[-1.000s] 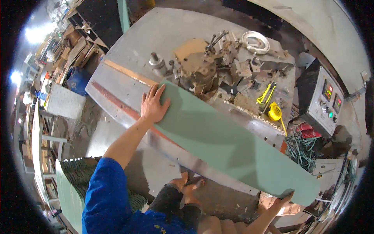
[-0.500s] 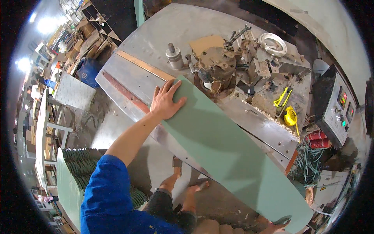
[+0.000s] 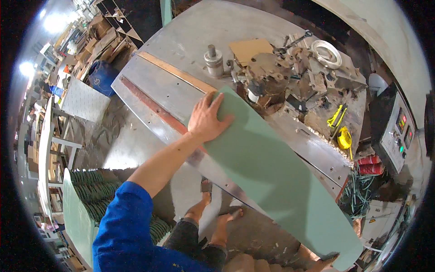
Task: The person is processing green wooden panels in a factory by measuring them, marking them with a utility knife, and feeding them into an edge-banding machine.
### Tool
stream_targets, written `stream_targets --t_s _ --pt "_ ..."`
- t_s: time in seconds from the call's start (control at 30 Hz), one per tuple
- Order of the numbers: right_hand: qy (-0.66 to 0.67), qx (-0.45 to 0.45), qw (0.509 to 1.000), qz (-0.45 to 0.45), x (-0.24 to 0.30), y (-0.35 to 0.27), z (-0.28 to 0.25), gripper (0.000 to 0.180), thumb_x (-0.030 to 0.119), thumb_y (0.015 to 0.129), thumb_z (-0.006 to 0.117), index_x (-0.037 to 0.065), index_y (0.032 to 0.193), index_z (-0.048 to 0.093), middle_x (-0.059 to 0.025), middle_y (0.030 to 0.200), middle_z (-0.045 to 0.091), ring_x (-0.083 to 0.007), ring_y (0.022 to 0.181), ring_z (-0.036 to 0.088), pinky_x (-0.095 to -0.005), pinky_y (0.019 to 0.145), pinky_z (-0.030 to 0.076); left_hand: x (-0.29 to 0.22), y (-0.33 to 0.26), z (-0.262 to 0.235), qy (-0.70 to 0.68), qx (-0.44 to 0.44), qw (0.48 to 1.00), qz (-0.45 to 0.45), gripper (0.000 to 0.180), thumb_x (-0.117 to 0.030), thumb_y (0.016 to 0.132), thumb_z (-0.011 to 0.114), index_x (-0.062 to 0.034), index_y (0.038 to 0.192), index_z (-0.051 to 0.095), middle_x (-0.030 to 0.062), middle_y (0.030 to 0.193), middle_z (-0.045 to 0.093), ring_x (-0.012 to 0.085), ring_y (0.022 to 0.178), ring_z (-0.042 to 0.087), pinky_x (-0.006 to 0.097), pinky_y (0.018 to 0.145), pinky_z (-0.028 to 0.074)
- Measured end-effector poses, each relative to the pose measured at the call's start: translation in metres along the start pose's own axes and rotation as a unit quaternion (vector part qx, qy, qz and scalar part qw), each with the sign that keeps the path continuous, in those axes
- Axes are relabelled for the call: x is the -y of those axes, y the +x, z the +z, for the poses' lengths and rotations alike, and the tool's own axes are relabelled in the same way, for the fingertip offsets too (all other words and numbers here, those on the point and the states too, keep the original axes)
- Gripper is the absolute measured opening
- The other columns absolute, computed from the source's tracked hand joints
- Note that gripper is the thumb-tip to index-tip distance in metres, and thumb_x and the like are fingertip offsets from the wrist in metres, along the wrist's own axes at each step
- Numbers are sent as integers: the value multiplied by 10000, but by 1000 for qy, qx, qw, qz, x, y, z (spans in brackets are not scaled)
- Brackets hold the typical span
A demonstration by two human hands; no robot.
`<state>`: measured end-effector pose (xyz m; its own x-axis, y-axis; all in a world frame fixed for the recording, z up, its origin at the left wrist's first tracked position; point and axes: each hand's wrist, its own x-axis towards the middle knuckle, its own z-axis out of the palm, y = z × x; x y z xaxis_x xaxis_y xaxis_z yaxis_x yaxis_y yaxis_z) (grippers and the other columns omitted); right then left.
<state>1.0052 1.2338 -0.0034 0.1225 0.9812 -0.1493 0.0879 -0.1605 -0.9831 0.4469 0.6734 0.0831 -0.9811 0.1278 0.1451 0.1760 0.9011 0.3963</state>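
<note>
- Long pale green panel [image 3: 272, 177], flat and smooth, lying slantwise across the steel machine table [image 3: 158, 88], near end jutting past the table edge.
- Left hand [image 3: 206, 119] pressed flat on the panel's far end, fingers spread, clamped on nothing.
- Right hand [image 3: 324, 261] barely visible under the near end; grip impossible to tell.
- Metal roller [image 3: 213, 58] just beyond the far end.

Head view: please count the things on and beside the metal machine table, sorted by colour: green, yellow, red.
Green: 1, the long panel under the left hand
Yellow: 2, the tools
Red: 2, the cylinders
Total: 5
</note>
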Motion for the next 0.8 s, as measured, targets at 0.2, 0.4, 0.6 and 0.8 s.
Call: stream_targets --t_s 0.2,0.4,0.6,0.8 --pt "-18 6 1000 -3 3 -6 11 632 501 906 702 13 1270 534 -104 902 634 -226 787 593 -415 688 507 -1 8 5 4 1 1000 29 796 -510 839 703 -131 1494 460 190 1528 400 379 1402 395 454 1174 318" --pt "-29 14 999 -12 10 3 12 614 482 918 692 26 1298 537 -128 971 637 -245 849 600 -423 733 513 8 14 -2 30 -27 999 22 765 -531 855 689 -114 1467 498 199 1512 429 383 1390 410 448 1162 344" --pt "-37 23 999 -13 13 11 22 597 464 930 682 40 1327 540 -151 1039 640 -263 911 607 -431 778 518 34 19 -9 51 -32 998 7 753 -528 868 681 -92 1457 508 198 1490 457 373 1377 432 450 1149 361" --pt "-52 18 998 -10 11 -4 39 583 445 942 671 54 1355 544 -175 1107 644 -282 972 614 -439 823 524 58 35 -15 56 -35 998 9 754 -528 877 676 -68 1451 510 208 1499 453 385 1375 436 453 1147 364"
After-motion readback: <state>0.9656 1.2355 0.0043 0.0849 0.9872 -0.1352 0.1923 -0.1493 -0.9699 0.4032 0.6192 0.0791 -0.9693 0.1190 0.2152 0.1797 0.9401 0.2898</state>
